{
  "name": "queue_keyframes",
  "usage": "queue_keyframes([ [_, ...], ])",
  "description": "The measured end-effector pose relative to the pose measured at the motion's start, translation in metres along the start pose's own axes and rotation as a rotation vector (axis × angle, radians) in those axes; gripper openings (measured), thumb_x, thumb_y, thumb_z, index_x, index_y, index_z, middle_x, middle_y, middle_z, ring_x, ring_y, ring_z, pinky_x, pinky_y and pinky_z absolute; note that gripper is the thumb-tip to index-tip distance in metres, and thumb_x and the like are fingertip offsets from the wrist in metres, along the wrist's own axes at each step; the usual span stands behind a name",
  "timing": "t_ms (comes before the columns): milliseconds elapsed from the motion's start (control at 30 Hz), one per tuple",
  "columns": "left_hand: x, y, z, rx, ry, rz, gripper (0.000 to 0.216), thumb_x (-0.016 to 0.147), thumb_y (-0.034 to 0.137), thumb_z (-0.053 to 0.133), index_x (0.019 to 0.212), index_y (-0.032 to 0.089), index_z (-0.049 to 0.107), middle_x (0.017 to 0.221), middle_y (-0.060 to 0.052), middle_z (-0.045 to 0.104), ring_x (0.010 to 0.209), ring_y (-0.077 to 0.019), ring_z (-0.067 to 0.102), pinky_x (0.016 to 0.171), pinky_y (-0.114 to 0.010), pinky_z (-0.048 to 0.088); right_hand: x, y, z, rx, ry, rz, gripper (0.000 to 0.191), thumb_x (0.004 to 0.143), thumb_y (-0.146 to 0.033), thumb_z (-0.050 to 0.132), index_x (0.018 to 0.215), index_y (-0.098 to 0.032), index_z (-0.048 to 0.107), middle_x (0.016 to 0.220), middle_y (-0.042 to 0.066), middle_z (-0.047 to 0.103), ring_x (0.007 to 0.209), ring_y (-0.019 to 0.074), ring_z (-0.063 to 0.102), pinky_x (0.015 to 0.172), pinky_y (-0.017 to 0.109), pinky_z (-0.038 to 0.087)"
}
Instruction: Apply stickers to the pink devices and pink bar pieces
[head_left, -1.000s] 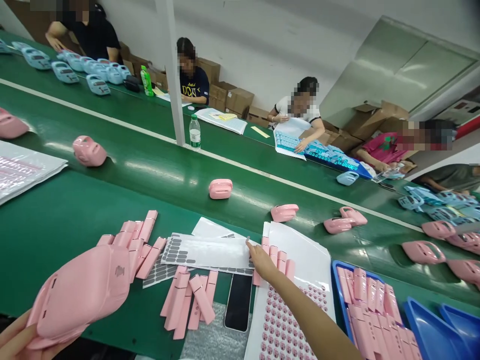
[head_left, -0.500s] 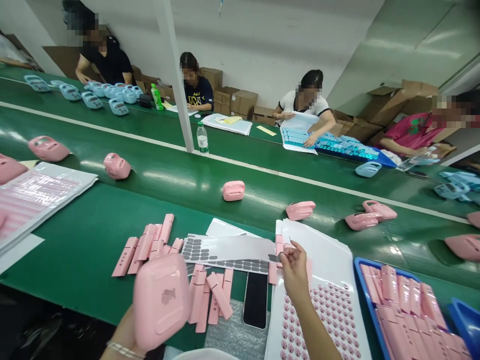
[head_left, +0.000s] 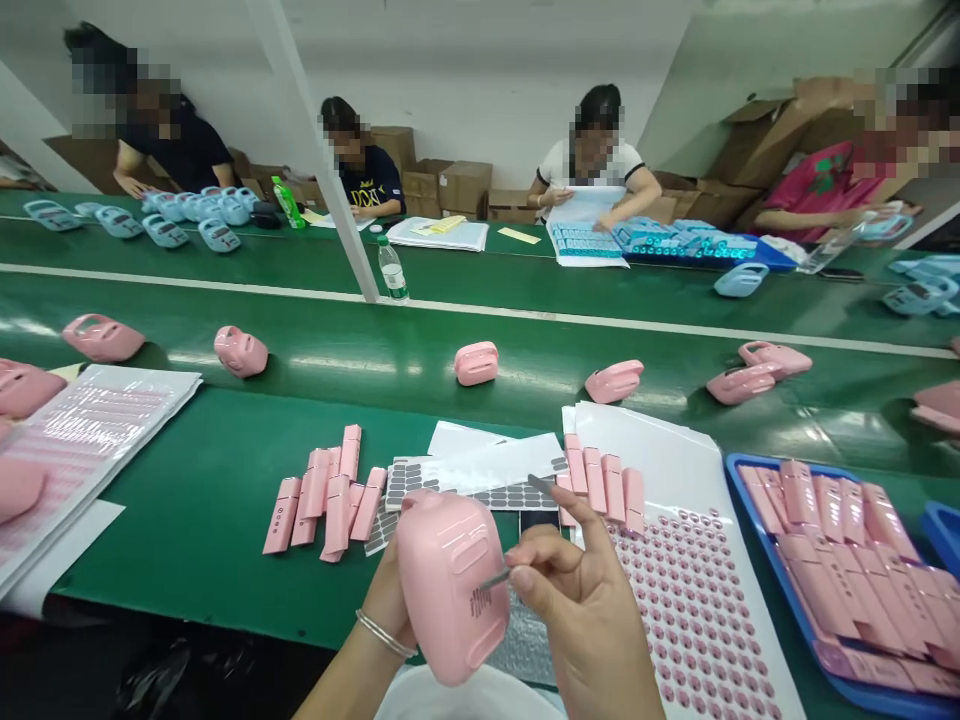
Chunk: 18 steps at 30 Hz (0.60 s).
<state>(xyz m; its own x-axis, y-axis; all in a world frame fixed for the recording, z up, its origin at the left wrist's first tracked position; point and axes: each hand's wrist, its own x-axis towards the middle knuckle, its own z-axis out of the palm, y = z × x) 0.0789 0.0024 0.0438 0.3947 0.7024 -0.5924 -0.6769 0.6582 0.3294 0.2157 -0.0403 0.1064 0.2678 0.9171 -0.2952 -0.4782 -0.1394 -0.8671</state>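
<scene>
My left hand [head_left: 386, 600] grips a pink plastic housing [head_left: 450, 580] from behind, holding it upright near my chest. My right hand [head_left: 581, 595] pinches thin metal tweezers [head_left: 517, 535], their tip touching a dark grille patch on the housing's face. Just beyond lie a sheet of grey oval stickers [head_left: 487, 480], loose pink strips [head_left: 330, 490] on the green bench, and a white sheet of small pink round stickers [head_left: 682, 590].
A blue tray [head_left: 739, 475] of pink strips sits at right. Pink housings [head_left: 476, 362] ride the green conveyor [head_left: 337, 350] ahead. A sticker sheet stack [head_left: 82, 430] lies at left. Several people work across the belt among blue housings [head_left: 187, 215], cardboard boxes and a water bottle [head_left: 391, 270].
My left hand brought the pink housing from the lower left up to the centre. My right hand left the grey sticker sheet and came back with the tweezers to the housing's face.
</scene>
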Motion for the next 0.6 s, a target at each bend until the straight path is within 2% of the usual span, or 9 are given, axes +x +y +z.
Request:
queue_keyframes([
  [100,0.001,-0.007,-0.003,0.048,-0.069,-0.063,0.025,0.077,0.042,0.054,0.074,0.017,0.056,0.066,-0.006,0.060,0.066,-0.0217,0.057,0.066,-0.037,0.045,-0.007,-0.002,0.013,0.041,0.040,0.053,0.070,0.064,-0.026,0.076,0.119,-0.024,0.033,0.067,-0.004,0.066,0.069,0.0157,0.060,0.071,0.030,0.046],
  [167,0.002,-0.009,-0.007,0.082,-0.081,-0.056,0.024,0.079,0.040,0.052,0.078,0.017,0.058,0.072,-0.008,0.063,0.071,-0.0235,0.058,0.070,-0.038,0.045,-0.008,-0.002,0.017,0.049,0.057,0.066,0.069,0.065,-0.027,0.075,0.119,-0.023,0.032,0.067,-0.004,0.066,0.070,0.0159,0.061,0.071,0.030,0.045],
  [367,0.005,-0.011,-0.017,0.110,-0.050,-0.023,0.015,0.077,0.031,0.056,0.075,0.016,0.058,0.069,-0.006,0.062,0.064,-0.0200,0.056,0.065,-0.036,0.046,-0.009,-0.001,0.015,-0.039,0.068,0.035,0.070,0.067,-0.027,0.074,0.121,-0.022,0.030,0.069,-0.002,0.067,0.073,0.0171,0.062,0.075,0.033,0.045],
  [600,-0.003,-0.007,-0.004,0.114,-0.106,-0.084,0.022,0.076,0.036,0.054,0.074,0.015,0.062,0.069,-0.008,0.064,0.067,-0.0231,0.059,0.065,-0.038,0.048,-0.014,-0.002,0.019,-0.089,0.096,0.012,0.071,0.069,-0.027,0.072,0.123,-0.023,0.025,0.069,-0.003,0.068,0.072,0.0169,0.061,0.073,0.033,0.045],
])
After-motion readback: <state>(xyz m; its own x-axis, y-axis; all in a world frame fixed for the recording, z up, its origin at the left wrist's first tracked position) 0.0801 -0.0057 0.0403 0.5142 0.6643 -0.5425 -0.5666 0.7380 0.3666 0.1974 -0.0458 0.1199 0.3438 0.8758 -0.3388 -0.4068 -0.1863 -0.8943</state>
